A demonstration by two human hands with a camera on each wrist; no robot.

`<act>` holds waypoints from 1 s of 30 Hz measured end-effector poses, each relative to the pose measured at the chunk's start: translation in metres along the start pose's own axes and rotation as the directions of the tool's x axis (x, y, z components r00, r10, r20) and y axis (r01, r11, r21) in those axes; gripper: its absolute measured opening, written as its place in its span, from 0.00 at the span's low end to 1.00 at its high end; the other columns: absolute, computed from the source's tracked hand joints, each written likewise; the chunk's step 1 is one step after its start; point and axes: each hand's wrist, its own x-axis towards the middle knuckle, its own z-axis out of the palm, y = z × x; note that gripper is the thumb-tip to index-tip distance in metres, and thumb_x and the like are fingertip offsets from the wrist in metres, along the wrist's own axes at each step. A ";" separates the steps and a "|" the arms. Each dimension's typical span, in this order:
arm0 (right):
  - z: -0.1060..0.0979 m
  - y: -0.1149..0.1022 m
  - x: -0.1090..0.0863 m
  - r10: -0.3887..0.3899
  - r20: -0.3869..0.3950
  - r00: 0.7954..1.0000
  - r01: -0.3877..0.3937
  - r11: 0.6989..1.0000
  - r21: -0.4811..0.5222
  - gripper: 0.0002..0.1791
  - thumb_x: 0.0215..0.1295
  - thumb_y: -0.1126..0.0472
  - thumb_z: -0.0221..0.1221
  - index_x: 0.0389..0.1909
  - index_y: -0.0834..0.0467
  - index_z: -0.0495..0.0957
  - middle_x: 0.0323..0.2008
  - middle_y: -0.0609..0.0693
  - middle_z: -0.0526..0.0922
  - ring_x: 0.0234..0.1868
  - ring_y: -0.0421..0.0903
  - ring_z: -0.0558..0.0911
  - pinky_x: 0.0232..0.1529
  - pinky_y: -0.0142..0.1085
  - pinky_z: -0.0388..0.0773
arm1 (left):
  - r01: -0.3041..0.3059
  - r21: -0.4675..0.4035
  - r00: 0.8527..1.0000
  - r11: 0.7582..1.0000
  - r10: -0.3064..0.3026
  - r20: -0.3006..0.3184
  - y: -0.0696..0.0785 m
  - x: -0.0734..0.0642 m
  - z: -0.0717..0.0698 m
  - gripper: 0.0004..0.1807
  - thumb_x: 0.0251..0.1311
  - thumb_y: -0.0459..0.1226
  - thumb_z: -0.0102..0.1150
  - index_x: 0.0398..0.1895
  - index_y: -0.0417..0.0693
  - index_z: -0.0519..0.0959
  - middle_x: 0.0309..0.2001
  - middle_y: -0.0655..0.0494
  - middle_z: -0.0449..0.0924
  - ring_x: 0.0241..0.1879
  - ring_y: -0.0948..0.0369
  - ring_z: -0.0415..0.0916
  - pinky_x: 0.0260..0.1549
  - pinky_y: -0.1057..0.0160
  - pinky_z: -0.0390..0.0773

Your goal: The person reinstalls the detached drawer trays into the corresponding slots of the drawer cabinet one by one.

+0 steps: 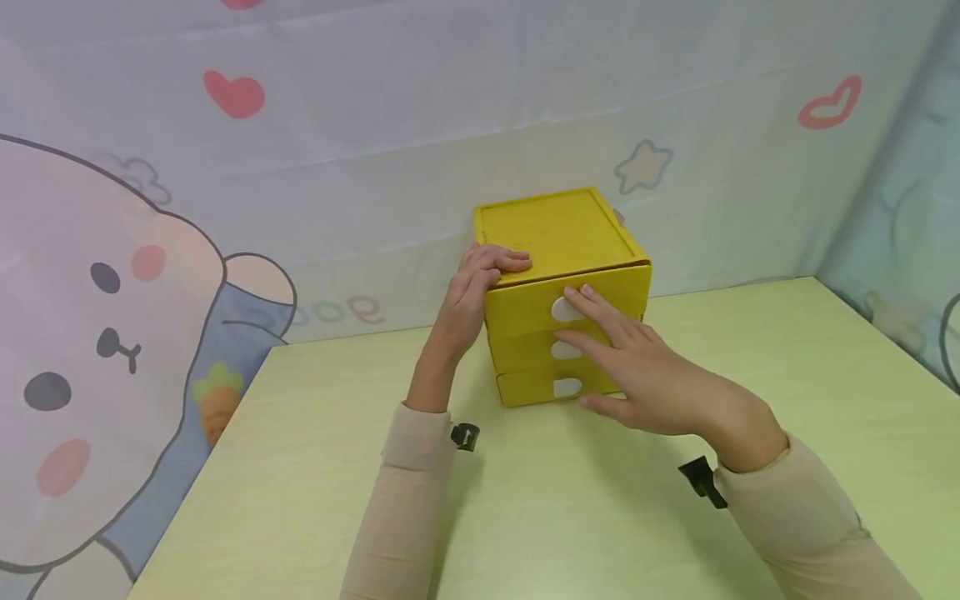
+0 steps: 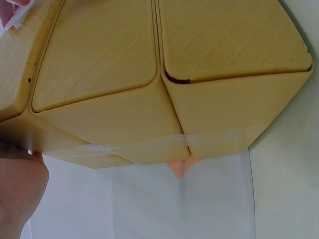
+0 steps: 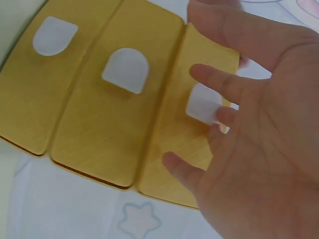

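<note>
A yellow drawer box [image 1: 558,225] with three stacked drawers stands on the table. Each drawer front carries a white tab handle; the lowest tab [image 1: 567,387] and the middle tab [image 3: 126,70] are uncovered. My left hand [image 1: 472,292] rests on the box's top left front corner, its fingers lying over the lid. Over the drawer fronts reaches my right hand [image 1: 637,362], fingers spread. Two of its fingertips are at the top drawer's tab [image 3: 203,103], partly covering it. All drawers look pushed in. The left wrist view shows the box's side [image 2: 119,119] with clear tape across it.
The pale yellow-green table [image 1: 330,475] extends around the box. Close behind is a printed cloth backdrop [image 1: 420,167] with hearts, a star and a cartoon animal. Another cloth [image 1: 915,208] hangs along the right side.
</note>
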 end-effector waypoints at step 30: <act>0.006 0.009 0.010 -0.015 -0.074 0.997 0.014 1.000 -0.014 0.32 0.73 0.56 0.67 0.75 0.55 0.70 0.87 0.55 0.43 0.86 0.60 0.41 0.80 0.68 0.40 | -0.036 0.034 0.999 0.999 0.036 0.022 0.000 0.001 -0.003 0.26 0.79 0.33 0.32 0.54 0.33 0.86 0.60 0.40 0.84 0.66 0.49 0.71 0.83 0.55 0.40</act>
